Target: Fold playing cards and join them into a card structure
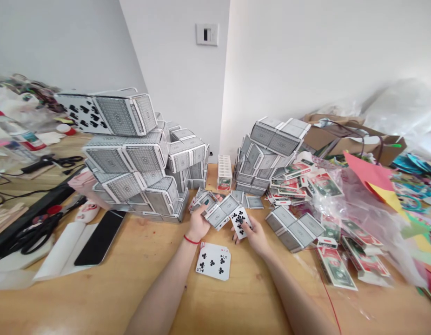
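My left hand [200, 222] is closed on a folded playing-card block [217, 213], its grey patterned backs facing up. Between the fingers of my right hand [254, 235] is a club-suit playing card [240, 222], face up, its upper edge by the block's right end; whether they touch I cannot tell. A five of clubs [212, 262] lies face up on the table below my hands, over other cards. Loose grey-backed cards [253, 202] lie just beyond. To the right rests another folded card block [295, 228].
Stacked card blocks rise at left [131, 158] and right [267, 149]. A row of card boxes [224, 172] stands between them. More card boxes [335, 267] and plastic wrap lie right. A black phone [101, 237] and scissors [41, 230] are left.
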The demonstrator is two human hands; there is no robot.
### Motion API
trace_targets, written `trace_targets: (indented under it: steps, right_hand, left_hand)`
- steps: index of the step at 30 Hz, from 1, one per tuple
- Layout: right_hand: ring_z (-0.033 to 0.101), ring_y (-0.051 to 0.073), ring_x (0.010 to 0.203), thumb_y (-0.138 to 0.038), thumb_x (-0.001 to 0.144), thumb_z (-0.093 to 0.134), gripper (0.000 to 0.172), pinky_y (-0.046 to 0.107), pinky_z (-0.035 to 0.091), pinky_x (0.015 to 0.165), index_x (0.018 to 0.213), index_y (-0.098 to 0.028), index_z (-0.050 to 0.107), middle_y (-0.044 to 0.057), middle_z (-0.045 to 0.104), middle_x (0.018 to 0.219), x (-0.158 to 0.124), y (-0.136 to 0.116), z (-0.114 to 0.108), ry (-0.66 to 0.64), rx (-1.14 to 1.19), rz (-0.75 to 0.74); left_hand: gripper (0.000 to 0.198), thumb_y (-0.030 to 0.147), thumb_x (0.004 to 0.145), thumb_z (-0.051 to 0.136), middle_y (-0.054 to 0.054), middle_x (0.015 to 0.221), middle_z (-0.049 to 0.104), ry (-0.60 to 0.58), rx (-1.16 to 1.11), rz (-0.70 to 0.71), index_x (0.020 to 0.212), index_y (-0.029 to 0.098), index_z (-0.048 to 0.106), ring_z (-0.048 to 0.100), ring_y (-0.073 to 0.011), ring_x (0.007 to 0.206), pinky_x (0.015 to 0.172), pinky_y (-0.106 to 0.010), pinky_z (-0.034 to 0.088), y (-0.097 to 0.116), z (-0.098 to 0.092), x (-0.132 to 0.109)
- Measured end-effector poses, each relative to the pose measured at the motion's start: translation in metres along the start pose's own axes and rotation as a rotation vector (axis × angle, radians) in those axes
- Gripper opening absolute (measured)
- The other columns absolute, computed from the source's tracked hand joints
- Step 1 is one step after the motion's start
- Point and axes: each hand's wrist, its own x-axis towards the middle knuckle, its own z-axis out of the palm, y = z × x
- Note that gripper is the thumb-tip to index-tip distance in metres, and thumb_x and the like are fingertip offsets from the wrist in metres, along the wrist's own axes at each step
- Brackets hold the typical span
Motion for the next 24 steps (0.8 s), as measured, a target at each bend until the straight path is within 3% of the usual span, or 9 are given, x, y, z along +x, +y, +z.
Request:
trace_targets:
  steps: [2, 7, 12, 17, 24]
  right_hand:
    - [0.060, 0.016, 0.047, -0.050, 0.074, 0.052, 0.037, 0.028, 0.048, 0.040, 0.088, -0.017, 0.043, 0.007, 0.065, 0.074, 0.000, -0.002, -0.001, -0.020, 0.007, 0.014]
    - [0.055, 0.012, 0.040, -0.047, 0.076, 0.051, 0.032, 0.025, 0.045, 0.037, 0.085, -0.017, 0.042, 0.006, 0.065, 0.071, -0.001, -0.003, -0.003, -0.115, 0.037, 0.039]
    - [0.053, 0.011, 0.039, -0.047, 0.074, 0.053, 0.033, 0.022, 0.042, 0.035, 0.085, -0.018, 0.042, 0.004, 0.065, 0.067, -0.001, 0.000, -0.005, -0.157, 0.081, 0.082]
    - [0.048, 0.008, 0.033, -0.048, 0.076, 0.050, 0.031, 0.018, 0.035, 0.027, 0.083, -0.019, 0.041, 0.001, 0.062, 0.064, -0.003, 0.003, -0.005, -0.186, 0.028, 0.099]
    - [0.036, 0.004, 0.029, -0.048, 0.080, 0.044, 0.031, 0.015, 0.024, 0.027, 0.075, -0.017, 0.045, -0.004, 0.053, 0.050, -0.005, -0.004, -0.003, -0.209, -0.113, 0.087]
  left_hand:
    - [0.036, 0.032, 0.069, 0.049, -0.009, 0.104, 0.061, -0.075, -0.061, -0.053, 0.101, 0.016, 0.054, 0.051, -0.0265, 0.107, 0.088, -0.045, 0.040, 0.007, 0.001, -0.004]
    - [0.040, 0.029, 0.065, 0.047, -0.011, 0.099, 0.062, -0.099, -0.049, -0.143, 0.101, 0.015, 0.055, 0.051, -0.0287, 0.105, 0.087, -0.047, 0.039, 0.011, -0.001, -0.006]
    - [0.035, 0.019, 0.060, 0.048, -0.008, 0.091, 0.065, -0.034, -0.217, -0.126, 0.093, 0.013, 0.057, 0.055, -0.0275, 0.098, 0.084, -0.043, 0.041, 0.008, -0.001, -0.007]
    - [0.022, 0.018, 0.054, 0.047, -0.007, 0.069, 0.062, -0.043, -0.407, -0.149, 0.074, 0.014, 0.056, 0.057, -0.0284, 0.091, 0.078, -0.039, 0.042, 0.005, 0.006, -0.005]
    - [0.016, 0.016, 0.053, 0.047, -0.003, 0.068, 0.061, 0.089, -0.400, -0.192, 0.066, 0.014, 0.054, 0.060, -0.0208, 0.073, 0.070, -0.032, 0.043, -0.003, 0.004, -0.001]
